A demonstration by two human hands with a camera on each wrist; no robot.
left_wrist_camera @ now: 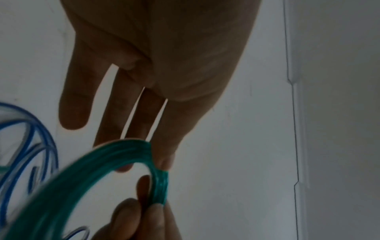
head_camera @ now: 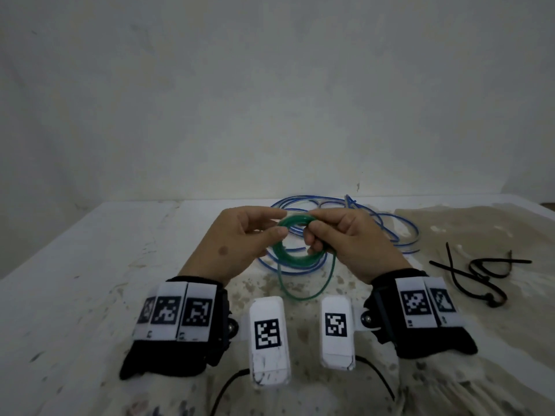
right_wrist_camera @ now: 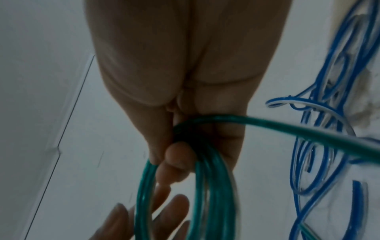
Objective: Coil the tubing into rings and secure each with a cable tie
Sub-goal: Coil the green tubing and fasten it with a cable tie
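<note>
A green tubing coil (head_camera: 292,260) of several turns hangs above the table between both hands. My right hand (head_camera: 312,232) grips its upper right side, thumb and curled fingers closed round the bundled turns (right_wrist_camera: 207,186). My left hand (head_camera: 279,223) reaches in from the left. Its fingers (left_wrist_camera: 131,113) are straight, with the tips against the top of the coil (left_wrist_camera: 102,162). A loose green loop (head_camera: 300,297) droops from the right hand toward me, and its strand (right_wrist_camera: 308,131) runs off to the right.
Blue-and-clear tubing (head_camera: 381,219) lies loosely tangled on the white table (head_camera: 90,250) under and behind the hands. Several black cable ties (head_camera: 486,276) lie to the right on a beige cloth (head_camera: 450,223). A pale wall stands behind the table.
</note>
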